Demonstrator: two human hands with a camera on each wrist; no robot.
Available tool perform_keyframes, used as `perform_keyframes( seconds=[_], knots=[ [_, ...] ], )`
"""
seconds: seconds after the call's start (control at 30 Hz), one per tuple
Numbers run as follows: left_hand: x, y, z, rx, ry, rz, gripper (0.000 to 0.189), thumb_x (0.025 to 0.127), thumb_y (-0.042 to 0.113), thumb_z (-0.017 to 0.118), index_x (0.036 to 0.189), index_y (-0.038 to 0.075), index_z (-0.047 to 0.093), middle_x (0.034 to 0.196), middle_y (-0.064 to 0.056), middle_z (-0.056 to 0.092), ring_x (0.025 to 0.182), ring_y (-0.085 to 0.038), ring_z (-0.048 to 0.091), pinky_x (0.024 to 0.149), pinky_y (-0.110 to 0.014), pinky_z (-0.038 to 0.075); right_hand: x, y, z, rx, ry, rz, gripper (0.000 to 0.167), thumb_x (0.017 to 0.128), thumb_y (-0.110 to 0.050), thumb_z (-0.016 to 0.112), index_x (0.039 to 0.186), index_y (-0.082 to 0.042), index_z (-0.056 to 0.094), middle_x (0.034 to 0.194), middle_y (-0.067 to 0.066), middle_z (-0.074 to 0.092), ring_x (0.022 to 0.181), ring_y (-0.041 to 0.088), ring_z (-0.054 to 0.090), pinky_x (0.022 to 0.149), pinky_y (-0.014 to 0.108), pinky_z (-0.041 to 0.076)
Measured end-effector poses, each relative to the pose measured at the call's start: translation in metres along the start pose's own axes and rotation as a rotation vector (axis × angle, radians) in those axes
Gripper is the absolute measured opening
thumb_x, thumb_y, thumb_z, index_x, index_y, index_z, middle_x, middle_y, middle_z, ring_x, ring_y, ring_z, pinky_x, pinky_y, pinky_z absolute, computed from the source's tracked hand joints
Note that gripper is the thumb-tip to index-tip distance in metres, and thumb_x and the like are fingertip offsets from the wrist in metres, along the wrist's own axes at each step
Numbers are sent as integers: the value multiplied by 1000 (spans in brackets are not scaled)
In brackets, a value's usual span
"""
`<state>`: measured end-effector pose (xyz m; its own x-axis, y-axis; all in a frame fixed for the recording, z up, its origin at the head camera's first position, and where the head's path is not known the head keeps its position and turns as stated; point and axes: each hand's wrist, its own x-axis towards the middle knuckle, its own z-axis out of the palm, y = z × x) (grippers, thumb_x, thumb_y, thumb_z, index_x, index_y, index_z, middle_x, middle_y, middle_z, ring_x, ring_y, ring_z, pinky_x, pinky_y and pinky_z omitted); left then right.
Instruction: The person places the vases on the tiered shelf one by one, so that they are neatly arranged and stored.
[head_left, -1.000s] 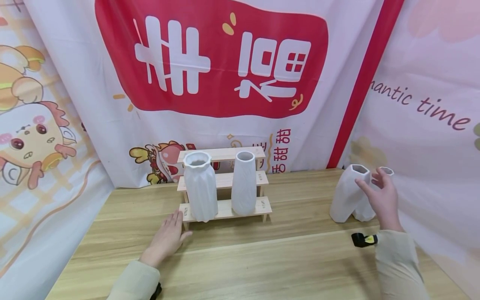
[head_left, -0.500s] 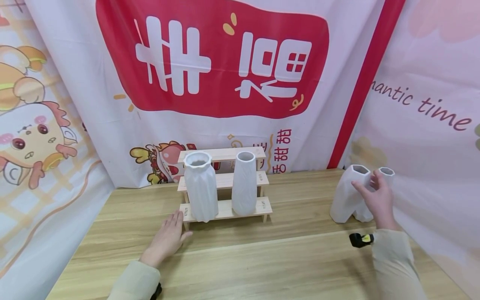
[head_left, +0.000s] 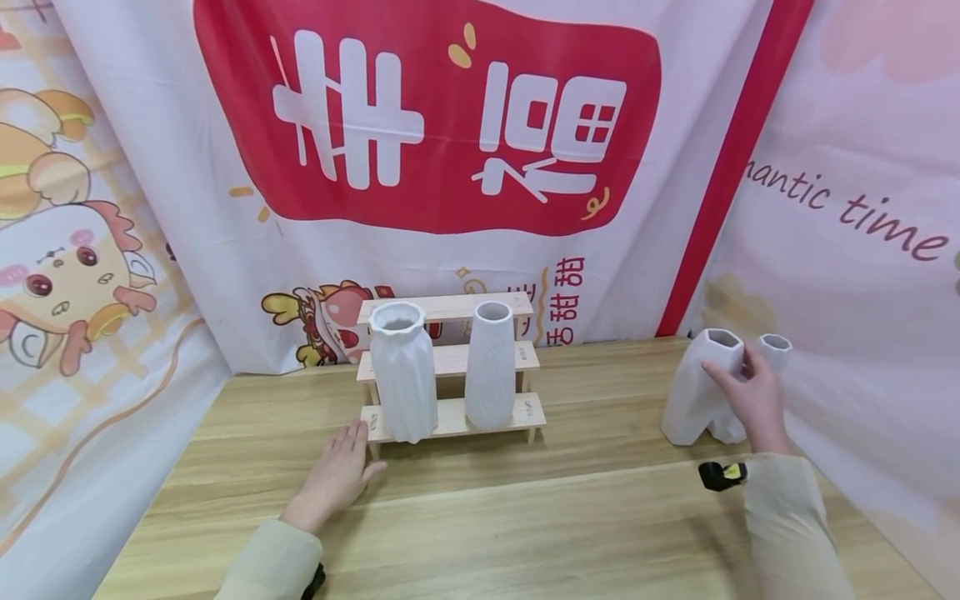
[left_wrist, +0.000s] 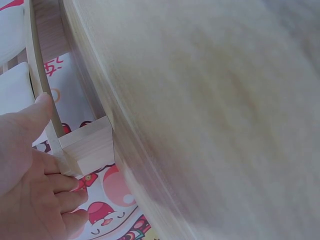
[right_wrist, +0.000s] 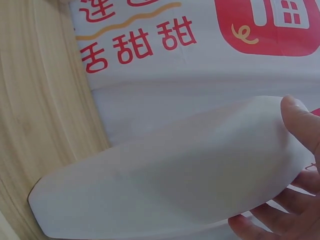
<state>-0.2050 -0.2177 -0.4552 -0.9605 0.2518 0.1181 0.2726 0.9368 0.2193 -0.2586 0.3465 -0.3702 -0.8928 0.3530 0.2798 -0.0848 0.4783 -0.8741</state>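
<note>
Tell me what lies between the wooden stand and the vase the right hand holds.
In the head view, only bare tabletop lies between the wooden stand and the white vase in the right hand.

Left hand (head_left: 336, 472) palm-down, thumb spread; right hand (head_left: 756, 402) gripping; 2 hands well apart.

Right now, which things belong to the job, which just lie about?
Likely job:
white faceted ceramic vase, right hand around it
neighbouring white ceramic vase
pale wooden tiered stand, left hand touching
its white fluted ceramic vase
its white tapered ceramic vase

Likely surroundings:
red-printed white cloth
black wrist camera
</note>
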Motion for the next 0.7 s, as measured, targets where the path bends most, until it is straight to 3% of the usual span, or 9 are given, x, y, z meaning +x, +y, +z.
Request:
perform_keyframes(
  seconds=[0.33, 0.7],
  knots=[
    [1, 1, -1, -2, -1, 1, 72, 93, 30, 54, 135, -19, 22, 139, -37, 20, 127, -50, 23, 104, -58, 18, 2, -5, -3, -62, -11, -12, 68, 88, -33, 61, 136, 7, 35, 132, 31, 41, 118, 42, 39, 98, 54, 34],
    [0, 0, 0, -7, -1, -3, 72, 93, 29, 54, 135, -19, 21, 140, -37, 19, 127, -50, 22, 104, -57, 17, 4, -3, -5, -136, -21, -38, 64, 87, -37, 62, 127, 9, 43, 123, 29, 49, 106, 35, 45, 85, 41, 43]
  ],
)
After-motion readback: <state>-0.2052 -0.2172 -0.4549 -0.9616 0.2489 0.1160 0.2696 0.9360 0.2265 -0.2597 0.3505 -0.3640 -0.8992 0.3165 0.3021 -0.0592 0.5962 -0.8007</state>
